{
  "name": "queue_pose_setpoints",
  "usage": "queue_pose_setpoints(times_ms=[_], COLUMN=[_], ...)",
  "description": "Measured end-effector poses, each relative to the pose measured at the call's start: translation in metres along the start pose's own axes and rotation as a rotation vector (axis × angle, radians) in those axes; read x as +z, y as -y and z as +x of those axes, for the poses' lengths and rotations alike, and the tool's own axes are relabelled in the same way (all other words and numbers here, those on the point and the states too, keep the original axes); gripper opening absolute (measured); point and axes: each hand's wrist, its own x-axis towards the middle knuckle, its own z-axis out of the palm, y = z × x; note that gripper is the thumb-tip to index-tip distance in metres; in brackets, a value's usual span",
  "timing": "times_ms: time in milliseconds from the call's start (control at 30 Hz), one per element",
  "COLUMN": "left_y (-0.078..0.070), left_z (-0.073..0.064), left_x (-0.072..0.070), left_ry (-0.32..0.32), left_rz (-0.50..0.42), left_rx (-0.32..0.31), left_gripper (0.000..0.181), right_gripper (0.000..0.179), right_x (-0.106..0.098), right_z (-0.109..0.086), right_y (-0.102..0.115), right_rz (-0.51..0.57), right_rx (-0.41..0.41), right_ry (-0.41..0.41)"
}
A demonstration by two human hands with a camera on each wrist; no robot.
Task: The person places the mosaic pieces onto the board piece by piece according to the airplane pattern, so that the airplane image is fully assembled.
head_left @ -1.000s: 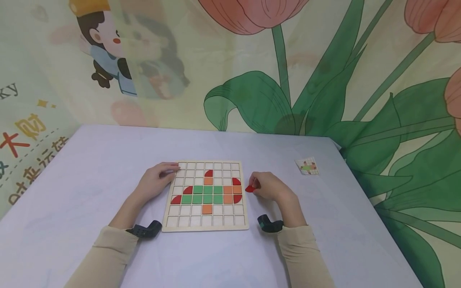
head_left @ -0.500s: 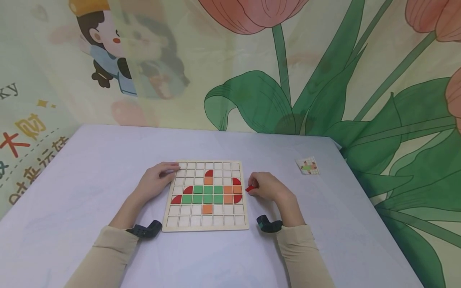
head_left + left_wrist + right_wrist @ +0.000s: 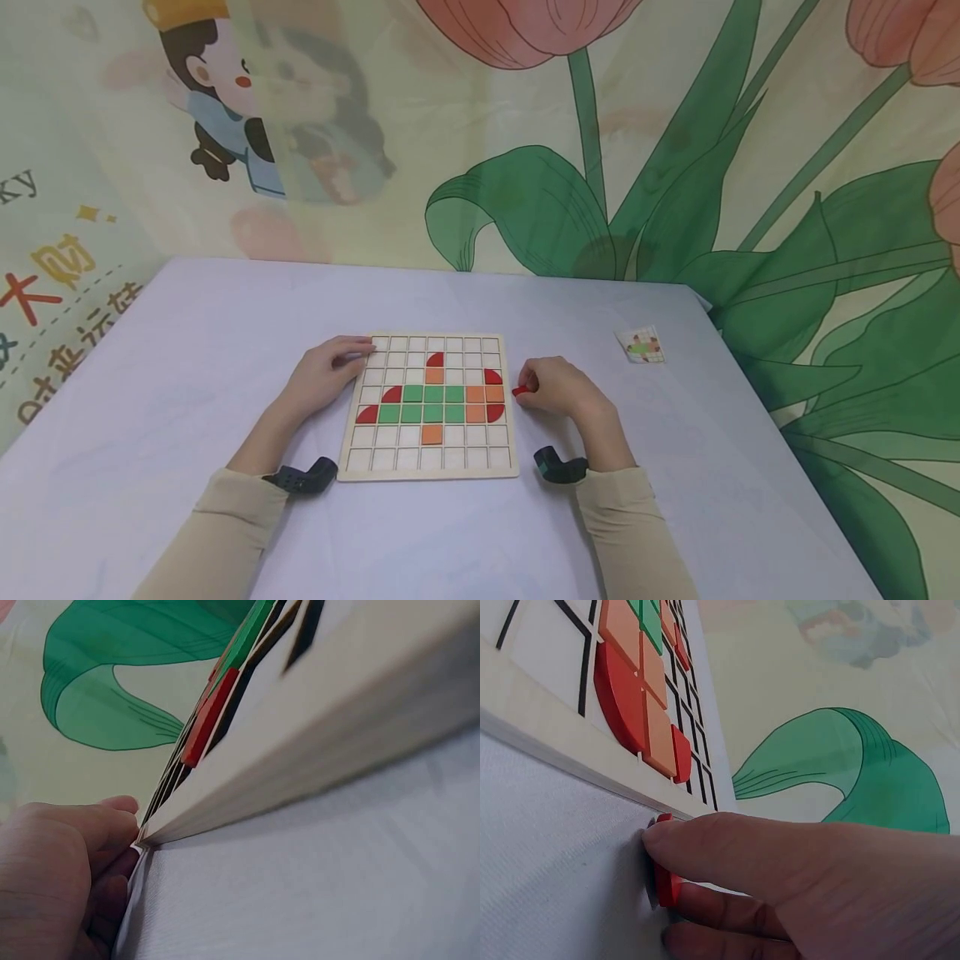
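A square wooden grid board (image 3: pixel 397 477) lies on the table with flat coloured tiles on it. Green square tiles (image 3: pixel 432 403) form its middle, with orange squares (image 3: pixel 476 412) and red quarter-round tiles (image 3: pixel 367 414) about them. My left hand (image 3: pixel 327 372) holds the board by its far left corner, its fingertips at the edge; some curled fingers show below the corner in the left wrist view. Just off the board's right edge, my right hand (image 3: pixel 558 387) pinches a red tile (image 3: pixel 667 881) between thumb and fingers. The tile stands on edge close over the cloth, partly hidden by the thumb.
A small picture card (image 3: pixel 642 345) with a similar coloured pattern lies at the back right of the white-covered table (image 3: pixel 255 304). Behind the table hangs a printed backdrop (image 3: pixel 517 200) with tulips and a cartoon figure. Each wrist wears a black camera (image 3: pixel 306 477).
The red tile in my right hand has turned, from showing its flat face to showing a narrow edge in the head view. My left hand and the board stay as they were.
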Motion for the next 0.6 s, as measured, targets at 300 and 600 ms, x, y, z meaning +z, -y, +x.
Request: queue_pose_setpoints(times_ms=[300, 600], left_y=[0.000, -0.001], left_z=[-0.001, -0.001], left_x=[0.001, -0.001], left_ry=[0.005, -0.002], left_rz=[-0.001, -0.020], left_rx=[-0.003, 0.006], left_gripper=[0.031, 0.031], right_gripper=[0.018, 0.019], right_x=[0.000, -0.007], right_z=[0.000, -0.009], right_y=[0.000, 0.023], right_rz=[0.005, 0.026], right_rx=[-0.015, -0.078], right_ry=[-0.013, -0.050])
